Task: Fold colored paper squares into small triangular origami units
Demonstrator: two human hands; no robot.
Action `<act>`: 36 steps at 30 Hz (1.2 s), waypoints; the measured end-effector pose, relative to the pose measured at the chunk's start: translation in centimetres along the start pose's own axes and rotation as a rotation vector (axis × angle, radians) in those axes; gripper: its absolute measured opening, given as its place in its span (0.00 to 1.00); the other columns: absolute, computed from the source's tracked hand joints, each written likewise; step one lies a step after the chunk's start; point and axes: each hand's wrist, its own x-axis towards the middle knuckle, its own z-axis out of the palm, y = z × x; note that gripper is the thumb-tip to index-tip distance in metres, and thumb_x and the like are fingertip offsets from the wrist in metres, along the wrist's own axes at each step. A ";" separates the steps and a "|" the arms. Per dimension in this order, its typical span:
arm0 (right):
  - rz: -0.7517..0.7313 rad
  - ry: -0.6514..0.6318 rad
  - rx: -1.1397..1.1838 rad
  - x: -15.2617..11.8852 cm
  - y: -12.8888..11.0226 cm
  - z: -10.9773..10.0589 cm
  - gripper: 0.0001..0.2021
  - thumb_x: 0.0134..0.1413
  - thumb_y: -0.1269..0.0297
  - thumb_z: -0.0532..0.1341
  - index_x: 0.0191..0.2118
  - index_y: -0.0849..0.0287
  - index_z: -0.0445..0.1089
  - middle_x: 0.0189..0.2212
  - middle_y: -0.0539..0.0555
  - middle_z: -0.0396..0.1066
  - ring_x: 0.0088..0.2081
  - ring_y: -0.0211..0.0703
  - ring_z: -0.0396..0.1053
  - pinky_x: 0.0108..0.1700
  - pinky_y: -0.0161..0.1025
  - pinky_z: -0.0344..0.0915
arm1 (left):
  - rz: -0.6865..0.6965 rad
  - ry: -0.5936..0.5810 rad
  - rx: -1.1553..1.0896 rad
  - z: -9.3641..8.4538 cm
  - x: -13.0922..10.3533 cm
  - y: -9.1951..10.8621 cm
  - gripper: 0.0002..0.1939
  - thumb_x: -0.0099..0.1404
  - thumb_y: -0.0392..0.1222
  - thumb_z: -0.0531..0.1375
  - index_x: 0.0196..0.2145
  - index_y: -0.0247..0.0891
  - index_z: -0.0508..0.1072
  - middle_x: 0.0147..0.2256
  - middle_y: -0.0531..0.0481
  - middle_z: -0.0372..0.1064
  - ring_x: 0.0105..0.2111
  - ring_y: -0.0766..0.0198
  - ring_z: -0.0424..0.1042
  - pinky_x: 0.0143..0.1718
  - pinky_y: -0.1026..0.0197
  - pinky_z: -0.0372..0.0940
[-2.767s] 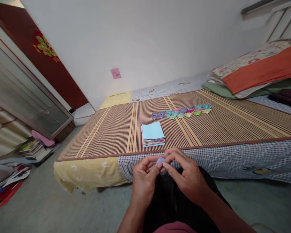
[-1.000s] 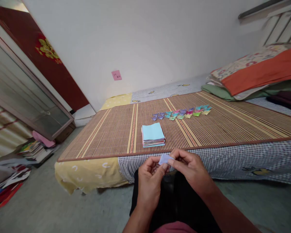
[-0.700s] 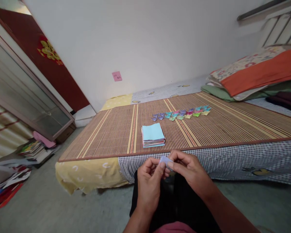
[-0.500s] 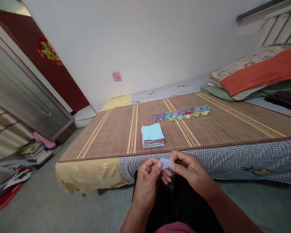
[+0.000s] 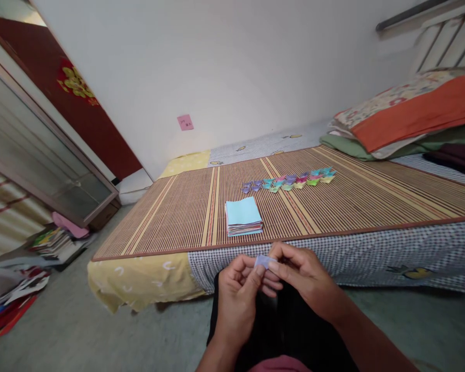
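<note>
Between my two hands is a small folded piece of lilac paper (image 5: 262, 261), held just off the bed's front edge. My left hand (image 5: 240, 287) pinches its left side with thumb and forefinger. On its right side, the thumb and fingers of my right hand (image 5: 300, 274) are closed on it. Beyond my hands lies a stack of square paper sheets (image 5: 244, 212), light blue on top. Farther back, several small folded paper shapes (image 5: 289, 182) in purple, teal, pink, green and yellow stand in rows on the striped mat (image 5: 170, 217).
The mat lies on a bed with a checked cloth (image 5: 372, 253) and a yellow cloth (image 5: 143, 279) hanging over its front. Folded bedding (image 5: 406, 116) is piled at the right. A pink note (image 5: 185, 122) is on the wall. Books (image 5: 52, 242) lie at the left.
The lilac paper now looks smaller and less pointed, its shape changed between my fingers. My left thumb has shifted slightly to the right. The stack and the folded shapes stay where they were.
</note>
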 end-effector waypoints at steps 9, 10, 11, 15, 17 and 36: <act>-0.046 -0.014 -0.243 -0.2 -1.0 0.3 0.13 0.68 0.60 0.58 0.30 0.57 0.67 0.25 0.47 0.67 0.29 0.39 0.64 0.33 0.36 0.61 | 0.019 0.024 0.055 0.1 -0.2 -0.1 0.15 0.67 0.50 0.67 0.31 0.35 0.73 0.25 0.49 0.78 0.23 0.65 0.76 0.27 0.66 0.70; -0.052 -0.013 -0.238 -0.2 -1.0 0.4 0.14 0.68 0.60 0.58 0.29 0.57 0.67 0.24 0.47 0.67 0.28 0.39 0.65 0.33 0.36 0.61 | 0.020 0.025 0.055 0.1 -0.2 -0.2 0.15 0.67 0.50 0.67 0.31 0.35 0.73 0.24 0.50 0.78 0.23 0.66 0.75 0.27 0.66 0.70; -0.058 -0.006 -0.233 -0.3 -1.0 0.5 0.15 0.69 0.60 0.58 0.28 0.57 0.67 0.24 0.47 0.67 0.28 0.39 0.65 0.33 0.36 0.61 | 0.023 0.026 0.054 0.1 -0.2 -0.2 0.15 0.67 0.50 0.67 0.31 0.35 0.73 0.24 0.50 0.77 0.22 0.66 0.75 0.27 0.66 0.70; -0.045 0.009 -0.162 -0.5 -1.1 0.5 0.16 0.69 0.58 0.58 0.28 0.56 0.67 0.24 0.48 0.68 0.28 0.40 0.66 0.33 0.36 0.63 | 0.011 -0.003 0.043 0.0 0.0 -0.1 0.15 0.65 0.51 0.68 0.33 0.35 0.74 0.24 0.50 0.77 0.23 0.65 0.74 0.29 0.64 0.70; -0.023 -0.013 -0.092 -0.5 -1.1 0.5 0.15 0.69 0.58 0.58 0.29 0.56 0.68 0.25 0.48 0.69 0.29 0.41 0.68 0.34 0.36 0.64 | -0.002 -0.035 0.065 -0.1 0.1 0.1 0.16 0.64 0.51 0.69 0.33 0.35 0.74 0.25 0.50 0.76 0.25 0.64 0.74 0.30 0.64 0.70; -0.150 -0.079 -0.374 -1.5 -1.6 0.1 0.12 0.68 0.64 0.53 0.30 0.54 0.59 0.26 0.46 0.61 0.28 0.39 0.61 0.32 0.36 0.57 | 0.080 -0.175 0.318 -0.4 -1.5 0.8 0.18 0.73 0.53 0.59 0.30 0.38 0.68 0.23 0.57 0.57 0.22 0.69 0.57 0.24 0.65 0.53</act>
